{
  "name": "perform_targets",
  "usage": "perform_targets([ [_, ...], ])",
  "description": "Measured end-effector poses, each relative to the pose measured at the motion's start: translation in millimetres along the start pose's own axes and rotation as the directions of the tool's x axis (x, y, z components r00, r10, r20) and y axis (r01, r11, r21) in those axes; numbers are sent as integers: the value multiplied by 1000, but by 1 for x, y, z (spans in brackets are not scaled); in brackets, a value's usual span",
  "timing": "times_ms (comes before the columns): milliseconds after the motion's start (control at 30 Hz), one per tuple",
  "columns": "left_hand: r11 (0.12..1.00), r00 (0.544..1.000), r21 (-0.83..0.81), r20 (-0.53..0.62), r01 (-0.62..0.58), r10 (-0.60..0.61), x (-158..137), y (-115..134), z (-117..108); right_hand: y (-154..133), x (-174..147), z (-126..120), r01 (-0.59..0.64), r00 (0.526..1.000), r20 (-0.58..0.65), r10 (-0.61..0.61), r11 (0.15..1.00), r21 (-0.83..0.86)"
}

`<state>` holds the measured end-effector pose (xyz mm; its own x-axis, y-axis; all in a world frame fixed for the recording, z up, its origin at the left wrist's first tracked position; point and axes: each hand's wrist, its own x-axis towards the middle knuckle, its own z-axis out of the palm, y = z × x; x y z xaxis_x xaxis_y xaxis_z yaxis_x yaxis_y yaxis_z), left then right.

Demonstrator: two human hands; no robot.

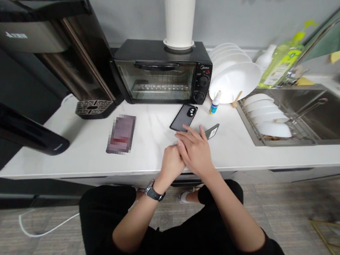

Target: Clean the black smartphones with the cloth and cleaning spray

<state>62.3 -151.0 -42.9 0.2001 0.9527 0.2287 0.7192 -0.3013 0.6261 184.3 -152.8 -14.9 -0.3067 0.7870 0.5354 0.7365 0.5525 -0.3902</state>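
Note:
My left hand, with a dark watch on its wrist, is curled closed above the counter's front edge. What its fingers hold, if anything, is hidden. My right hand lies across the back of my left hand, its fingers stretched out and holding nothing. Just beyond the fingers a black phone case with camera openings lies on the counter. A grey-green flat box with a white label is partly covered by my right hand. Behind it stands a small white bottle with a blue label.
On the white counter lies a blurred-out phone-like item. A black toaster oven stands behind, beside a drink machine. White plates, a soap bottle and a sink holding bowls are on the right.

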Motion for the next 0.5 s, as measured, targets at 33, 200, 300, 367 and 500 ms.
perform_targets([
  [33,1000,1000,-16,-2,7,-7,-1,1,-1,8,2,-2,-14,1000,-12,14,1000,-9],
  [200,984,1000,-175,-14,-13,11,-3,6,-5,49,13,-14,-109,992,-63,105,992,-65],
  [300,980,1000,-199,-17,-11,8,-4,6,-4,65,18,-17,-154,985,-85,147,985,-75],
  [367,980,1000,-197,-12,-9,6,-4,6,-4,68,19,-17,-177,981,-100,169,981,-77],
  [500,978,999,-206,-26,-40,35,-4,6,-4,55,15,-13,-191,975,-125,182,980,-62],
])
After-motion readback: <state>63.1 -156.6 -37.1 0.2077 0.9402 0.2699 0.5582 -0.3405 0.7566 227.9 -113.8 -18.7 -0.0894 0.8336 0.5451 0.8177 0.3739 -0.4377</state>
